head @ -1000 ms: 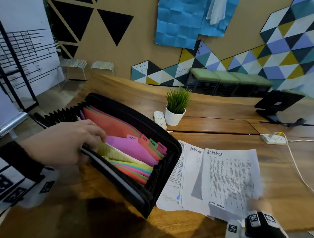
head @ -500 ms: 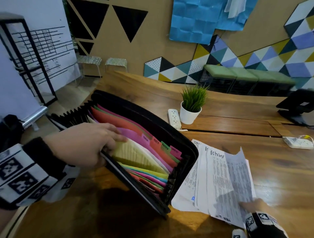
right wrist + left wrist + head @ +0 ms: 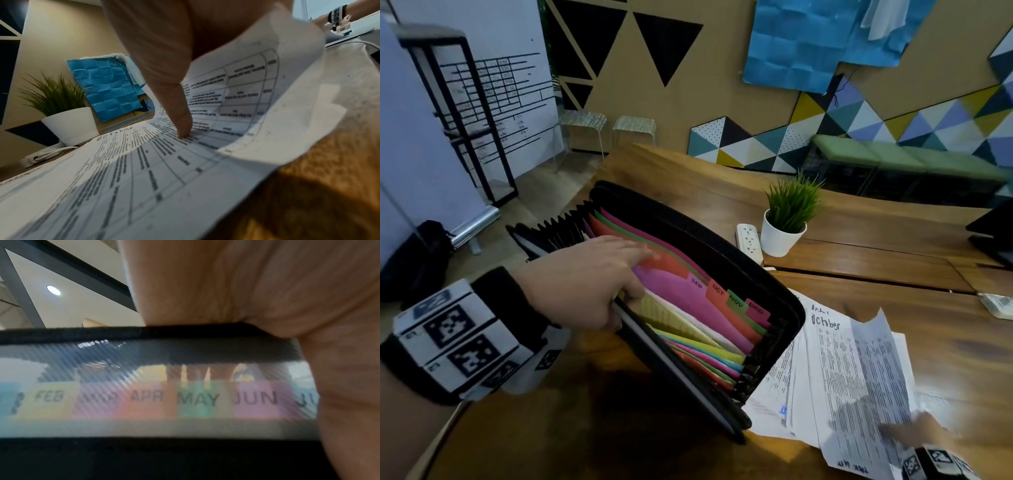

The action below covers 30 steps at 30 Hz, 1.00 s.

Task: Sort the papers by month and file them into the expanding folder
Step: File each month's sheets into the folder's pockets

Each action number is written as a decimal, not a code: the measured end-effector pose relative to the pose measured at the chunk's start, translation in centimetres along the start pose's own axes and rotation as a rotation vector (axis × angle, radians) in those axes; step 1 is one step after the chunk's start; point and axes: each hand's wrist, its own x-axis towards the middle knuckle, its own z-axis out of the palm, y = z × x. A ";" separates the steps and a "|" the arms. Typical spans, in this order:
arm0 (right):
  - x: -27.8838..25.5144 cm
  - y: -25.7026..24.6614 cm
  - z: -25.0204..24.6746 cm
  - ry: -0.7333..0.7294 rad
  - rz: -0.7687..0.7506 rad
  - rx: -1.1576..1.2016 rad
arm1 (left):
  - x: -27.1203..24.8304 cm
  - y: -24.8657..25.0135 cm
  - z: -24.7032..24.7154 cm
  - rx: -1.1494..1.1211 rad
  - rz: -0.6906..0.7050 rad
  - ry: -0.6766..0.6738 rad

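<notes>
Black fabric forms the shell of the folder (image 3: 722, 260), which stands open on the wooden table (image 3: 945, 346) with its coloured dividers fanned apart. Tabs marked SEP, OCT, NOV and DEC (image 3: 729, 298) show at the right end of the far dividers; the left wrist view shows tabs FEB to JUN (image 3: 156, 397) through the translucent near wall. The left hand (image 3: 585, 281) grips the near wall of the folder at its top edge: thumb on the outer side, fingers curled over the rim and reaching into the pockets, against the pink and orange dividers. White and yellow sheets sit in the pocket in front of the pink SEP divider. The papers (image 3: 835, 370) lie on the table just right of the folder, overlapping, the top sheet headed "October" in handwriting. The right hand (image 3: 914, 431) is on the near right corner of the top sheet; in the right wrist view one finger (image 3: 180, 120) presses down on the print while the sheet's right side curls up beside the palm. Whether the thumb pinches that sheet cannot be told. A potted plant (image 3: 784, 233) and a power strip (image 3: 750, 240) stand beyond the folder.
</notes>
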 end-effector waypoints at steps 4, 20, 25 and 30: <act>2.3 1.7 -0.9 0.056 -0.073 -0.210 | -0.1 0.1 -0.4 -0.073 0.005 0.025; -0.3 4.4 -4.3 0.238 -0.129 0.033 | 2.6 -0.3 -1.1 0.020 -0.049 0.064; -1.9 3.8 -4.1 0.105 -0.059 0.204 | 2.3 -0.1 -1.3 -0.042 -0.103 0.066; -3.7 3.1 -3.6 0.033 -0.155 0.143 | 2.1 0.0 -1.5 0.005 -0.057 0.075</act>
